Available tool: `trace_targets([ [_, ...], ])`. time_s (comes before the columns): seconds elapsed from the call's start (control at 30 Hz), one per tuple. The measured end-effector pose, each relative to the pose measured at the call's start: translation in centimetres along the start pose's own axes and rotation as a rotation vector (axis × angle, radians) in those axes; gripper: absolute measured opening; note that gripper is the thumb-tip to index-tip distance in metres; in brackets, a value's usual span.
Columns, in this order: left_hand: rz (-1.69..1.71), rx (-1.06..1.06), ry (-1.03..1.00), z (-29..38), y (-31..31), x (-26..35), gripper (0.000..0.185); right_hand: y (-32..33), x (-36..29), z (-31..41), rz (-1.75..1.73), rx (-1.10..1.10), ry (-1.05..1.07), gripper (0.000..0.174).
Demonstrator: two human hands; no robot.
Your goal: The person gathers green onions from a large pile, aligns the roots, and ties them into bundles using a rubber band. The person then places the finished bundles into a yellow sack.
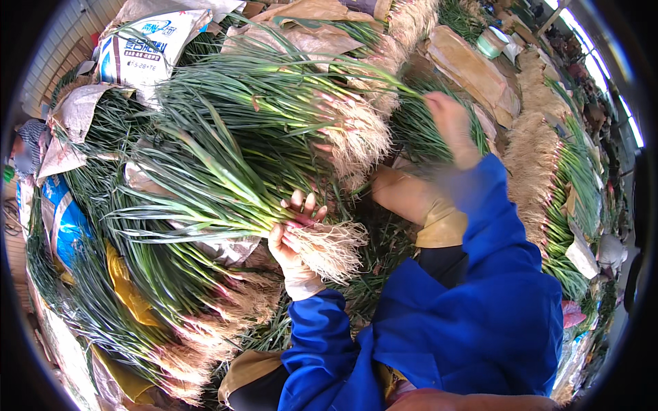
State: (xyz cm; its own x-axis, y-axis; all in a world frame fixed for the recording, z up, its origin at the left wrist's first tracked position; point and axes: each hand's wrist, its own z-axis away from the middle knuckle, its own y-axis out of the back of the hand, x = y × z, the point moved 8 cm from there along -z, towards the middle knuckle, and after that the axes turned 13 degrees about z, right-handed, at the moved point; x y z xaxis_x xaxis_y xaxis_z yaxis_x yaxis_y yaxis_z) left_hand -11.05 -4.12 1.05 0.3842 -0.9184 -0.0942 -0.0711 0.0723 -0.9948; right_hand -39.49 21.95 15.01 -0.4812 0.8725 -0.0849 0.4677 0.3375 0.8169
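Observation:
My left hand (pixel 294 241) is closed around the lower stalks of a bunch of green garlic (pixel 247 205). Long pale roots (pixel 329 249) spread out past the palm, while the leaves fan toward the left. Up and to the right, my right hand (pixel 450 120) pinches the end of a single green garlic stalk (pixel 393 81), whose leaves trail leftward over the large pile. That pile of green garlic (pixel 267 97) lies beyond my left hand, its roots (pixel 360 133) facing right.
Further green garlic bundles (pixel 180 287) lie at the lower left. A long rooted row (pixel 532 154) stands at the right. A printed white sack (pixel 149 49), brown sacking (pixel 470 72) and a roll of tape (pixel 492 42) lie farther back. Another person (pixel 31 146) is at the left edge.

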Motion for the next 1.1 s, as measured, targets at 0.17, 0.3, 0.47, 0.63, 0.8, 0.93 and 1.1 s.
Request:
trace_targets([
  [0.17, 0.099, -0.043, 0.018, -0.5, -1.8, -1.2, 0.041, 1.2, 7.9, 0.7, 0.394, -0.04, -0.012, 0.022],
  [0.3, 0.105, 0.035, 0.039, -0.2, -1.2, -1.3, 0.039, -4.0, -9.9, 0.7, -0.259, -0.333, 0.199, 0.023],
  [0.47, 0.042, 0.041, 0.034, -0.4, -1.9, -1.6, 0.048, -7.8, -16.2, 1.6, 0.184, -0.305, 0.403, 0.011],
  [0.63, -0.022, 0.252, 0.067, -0.1, 1.0, -3.0, 0.052, -2.8, -17.2, 6.6, -0.587, -0.551, 0.17, 0.012],
  [0.8, 0.113, 0.114, 0.104, 0.0, 4.5, -3.8, 0.047, -4.1, -19.5, 11.9, -0.702, -0.469, 0.383, 0.02],
  [0.93, 0.036, 0.09, 0.131, 0.3, 1.6, -3.9, 0.041, -8.8, -19.1, 12.8, -1.171, -1.006, -0.262, 0.026],
  [1.1, -0.129, 0.355, 0.035, 1.3, 3.5, -2.1, 0.023, -9.2, -22.2, 14.0, -0.969, -1.163, -0.06, 0.023],
])
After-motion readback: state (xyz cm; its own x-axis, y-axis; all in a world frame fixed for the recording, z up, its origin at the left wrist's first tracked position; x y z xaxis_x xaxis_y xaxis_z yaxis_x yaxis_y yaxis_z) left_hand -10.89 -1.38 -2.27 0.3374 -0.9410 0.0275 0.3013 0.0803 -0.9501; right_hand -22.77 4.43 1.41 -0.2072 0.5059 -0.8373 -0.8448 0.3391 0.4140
